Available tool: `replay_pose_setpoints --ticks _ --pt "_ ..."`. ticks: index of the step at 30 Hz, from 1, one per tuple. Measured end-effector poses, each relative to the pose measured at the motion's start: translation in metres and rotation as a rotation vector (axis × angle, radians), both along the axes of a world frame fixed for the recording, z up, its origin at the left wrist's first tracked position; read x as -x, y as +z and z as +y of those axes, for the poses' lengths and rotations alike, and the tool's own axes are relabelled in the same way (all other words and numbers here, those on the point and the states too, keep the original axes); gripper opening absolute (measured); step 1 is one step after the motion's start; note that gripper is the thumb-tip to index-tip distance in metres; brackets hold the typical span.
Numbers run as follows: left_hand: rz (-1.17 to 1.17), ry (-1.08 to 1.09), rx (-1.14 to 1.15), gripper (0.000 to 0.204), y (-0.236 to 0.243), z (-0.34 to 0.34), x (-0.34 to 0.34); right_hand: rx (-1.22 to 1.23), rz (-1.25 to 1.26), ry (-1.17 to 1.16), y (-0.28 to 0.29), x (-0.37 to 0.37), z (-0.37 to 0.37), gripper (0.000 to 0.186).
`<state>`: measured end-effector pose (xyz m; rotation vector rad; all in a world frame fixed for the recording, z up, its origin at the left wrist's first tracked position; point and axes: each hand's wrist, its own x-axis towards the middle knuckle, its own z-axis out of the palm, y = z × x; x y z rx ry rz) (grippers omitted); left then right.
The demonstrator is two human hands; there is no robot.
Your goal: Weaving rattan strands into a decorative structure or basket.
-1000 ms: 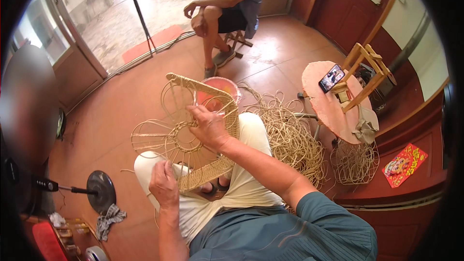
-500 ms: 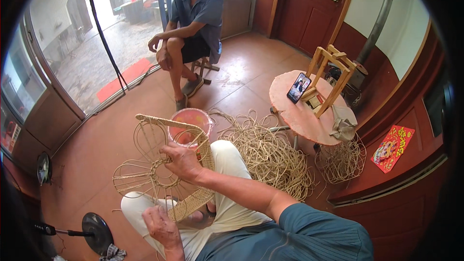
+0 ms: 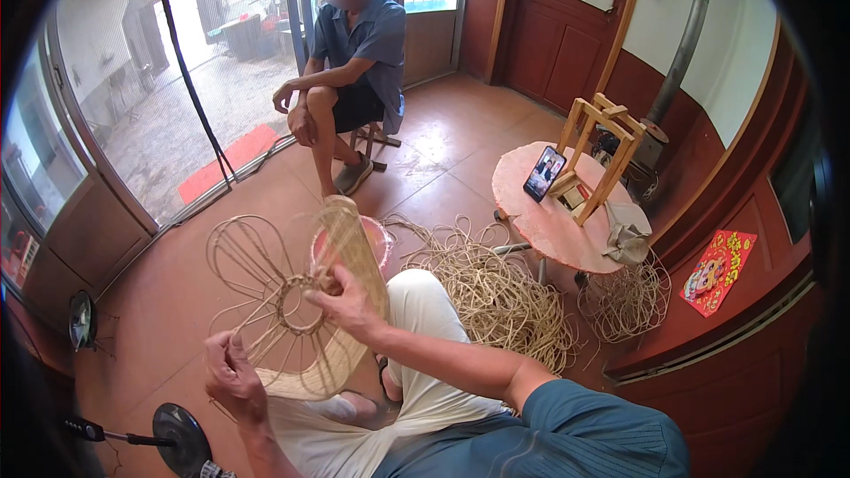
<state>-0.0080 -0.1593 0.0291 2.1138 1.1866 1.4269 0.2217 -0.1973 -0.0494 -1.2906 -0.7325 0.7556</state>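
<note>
Over my knees is a half-woven basket-like piece (image 3: 341, 363) of tan straw cord. It has a dense angled band, a small central ring (image 3: 285, 305) and thin looped spokes, and is smeared by motion. My right hand (image 3: 350, 308) is closed on the piece beside the ring, thumb and fingers pinching it. My left hand (image 3: 237, 381) is closed at the lower left, its fingertips pinching a thin cord at the edge of the spokes. Behind the piece stands a pink basin (image 3: 379, 239), partly hidden.
A big heap of loose cord (image 3: 496, 301) lies right of my knees. Beyond it, a round table (image 3: 522, 177) bears a phone (image 3: 544, 173) and a wooden frame (image 3: 611, 159). Another person (image 3: 359, 62) sits on a stool ahead. A black round base (image 3: 181, 438) stands lower left.
The woven piece has turned and tilted, with its dense band now steeper. My left hand has moved up and to the left; my right hand has shifted slightly down and right.
</note>
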Motion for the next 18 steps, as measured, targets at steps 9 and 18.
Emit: replay_pose_setpoints --ticks 9,18 --pt "-0.082 -0.400 0.422 0.025 -0.021 0.059 0.036 0.177 0.399 0.063 -0.042 0.076 -0.080 0.070" --pt "0.038 -0.298 0.498 0.024 -0.065 0.056 0.048 0.235 0.636 0.118 -0.093 0.083 -0.075 0.048"
